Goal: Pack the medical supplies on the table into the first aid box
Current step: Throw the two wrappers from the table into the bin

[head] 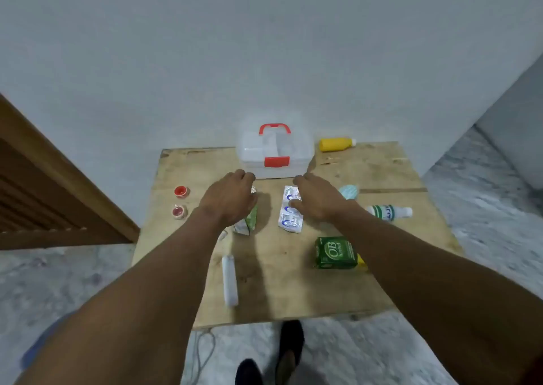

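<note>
A clear first aid box (276, 152) with a red handle and red latch stands closed at the far edge of the wooden table (379, 167). My left hand (229, 196) hovers just in front of it, over a green and white packet (248, 221), fingers apart and empty. My right hand (316, 198) reaches beside it above a strip of white sachets (289, 218), also empty. On the table lie a green box (335, 252), a white tube (229, 279), a white bottle (389, 211), a yellow bottle (336, 144), a blue mask (349, 191) and two small red jars (181, 201).
A grey wall rises right behind the table. A brown wooden slatted panel (44, 196) leans at the left. The stone floor (484, 208) surrounds the table, and my feet in dark shoes (289, 343) show below its near edge.
</note>
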The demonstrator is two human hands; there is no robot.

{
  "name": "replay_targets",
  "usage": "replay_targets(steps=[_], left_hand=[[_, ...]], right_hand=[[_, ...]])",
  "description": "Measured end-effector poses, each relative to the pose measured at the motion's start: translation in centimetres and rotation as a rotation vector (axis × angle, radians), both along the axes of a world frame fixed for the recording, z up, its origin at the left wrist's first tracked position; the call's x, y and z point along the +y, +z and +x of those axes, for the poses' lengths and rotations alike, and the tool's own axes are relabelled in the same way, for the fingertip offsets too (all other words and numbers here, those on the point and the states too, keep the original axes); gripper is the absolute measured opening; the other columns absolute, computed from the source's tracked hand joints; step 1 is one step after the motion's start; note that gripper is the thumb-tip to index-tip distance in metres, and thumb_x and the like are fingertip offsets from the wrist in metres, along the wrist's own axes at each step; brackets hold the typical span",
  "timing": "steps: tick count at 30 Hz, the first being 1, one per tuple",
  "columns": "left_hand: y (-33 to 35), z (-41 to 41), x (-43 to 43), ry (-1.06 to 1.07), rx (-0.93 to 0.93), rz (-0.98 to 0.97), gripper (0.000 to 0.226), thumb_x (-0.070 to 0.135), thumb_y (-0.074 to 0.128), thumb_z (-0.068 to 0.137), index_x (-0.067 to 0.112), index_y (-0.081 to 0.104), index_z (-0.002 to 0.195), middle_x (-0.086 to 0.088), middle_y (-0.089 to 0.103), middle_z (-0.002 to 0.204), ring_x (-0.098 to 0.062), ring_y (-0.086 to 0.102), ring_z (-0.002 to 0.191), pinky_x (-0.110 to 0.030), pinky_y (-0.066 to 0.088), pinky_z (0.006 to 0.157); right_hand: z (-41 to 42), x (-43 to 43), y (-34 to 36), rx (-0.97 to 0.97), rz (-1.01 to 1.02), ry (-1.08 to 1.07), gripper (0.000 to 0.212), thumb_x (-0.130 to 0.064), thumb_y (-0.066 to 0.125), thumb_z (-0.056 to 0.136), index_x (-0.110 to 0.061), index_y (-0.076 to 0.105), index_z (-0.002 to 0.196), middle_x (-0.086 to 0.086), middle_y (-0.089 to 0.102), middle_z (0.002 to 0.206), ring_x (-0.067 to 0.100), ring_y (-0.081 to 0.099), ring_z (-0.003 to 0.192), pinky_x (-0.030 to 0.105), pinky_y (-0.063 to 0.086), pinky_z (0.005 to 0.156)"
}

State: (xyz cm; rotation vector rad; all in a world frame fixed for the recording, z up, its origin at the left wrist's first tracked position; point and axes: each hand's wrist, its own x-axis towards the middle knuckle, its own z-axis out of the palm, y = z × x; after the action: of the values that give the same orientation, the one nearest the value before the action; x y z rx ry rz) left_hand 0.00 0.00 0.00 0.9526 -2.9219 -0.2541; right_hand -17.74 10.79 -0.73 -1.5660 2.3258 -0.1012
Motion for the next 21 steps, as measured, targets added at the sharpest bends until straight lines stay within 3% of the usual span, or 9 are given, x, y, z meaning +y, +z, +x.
replay_targets(steps=[4,10,15,17,21], left_hand=[[-3.4,-0.7,-0.9,-0.012,-0.138,0.120,0.043,0.023,0.055,0.093,0.006,0.048,0.132,-0.014,0.051,0.126,-0.033,0.050,0.115,-0.040,0.044,0.081],[-8.0,-0.9,-2.2,-0.036,-0.251,0.205,0.051,0.015,0.064,0.083,0.003,0.045,0.128,-0.016,0.046,0.133,-0.033,0.047,0.118,-0.042,0.045,0.093],[-9.4,-1.7,-2.9,-0.026,-0.321,0.240,0.076,0.025,0.076,0.076,0.004,0.038,0.139,-0.016,0.041,0.142,-0.035,0.040,0.125,-0.037,0.035,0.105],[-9.5,-2.0,-3.3,-0.019,-0.338,0.212,0.078,0.029,0.076,0.076,0.005,0.037,0.140,-0.015,0.042,0.140,-0.035,0.039,0.123,-0.035,0.034,0.104],[-9.7,-2.4,-3.7,0.008,-0.331,0.207,0.076,0.031,0.080,0.072,0.009,0.045,0.136,-0.011,0.046,0.134,-0.031,0.039,0.119,-0.040,0.045,0.096]], right_hand=[[-0.2,-0.8,-3.2,0.010,0.113,0.031,0.046,-0.028,0.065,0.091,-0.002,0.054,0.126,0.017,0.055,0.126,0.035,0.055,0.117,0.037,0.042,0.094],[-0.5,-2.8,-6.2,0.089,0.213,0.101,0.061,-0.038,0.071,0.084,-0.003,0.051,0.130,0.017,0.055,0.131,0.033,0.056,0.118,0.036,0.046,0.093],[-0.4,-3.9,-7.9,0.112,0.291,0.132,0.063,-0.032,0.072,0.083,-0.003,0.048,0.133,0.018,0.049,0.136,0.037,0.052,0.122,0.041,0.046,0.096],[-0.3,-4.3,-8.2,0.149,0.312,0.144,0.067,-0.032,0.075,0.080,-0.002,0.048,0.133,0.020,0.044,0.139,0.040,0.048,0.124,0.044,0.047,0.100],[-0.6,-4.8,-8.1,0.099,0.284,0.133,0.059,-0.027,0.076,0.080,-0.002,0.051,0.128,0.019,0.045,0.136,0.037,0.048,0.125,0.046,0.049,0.099]])
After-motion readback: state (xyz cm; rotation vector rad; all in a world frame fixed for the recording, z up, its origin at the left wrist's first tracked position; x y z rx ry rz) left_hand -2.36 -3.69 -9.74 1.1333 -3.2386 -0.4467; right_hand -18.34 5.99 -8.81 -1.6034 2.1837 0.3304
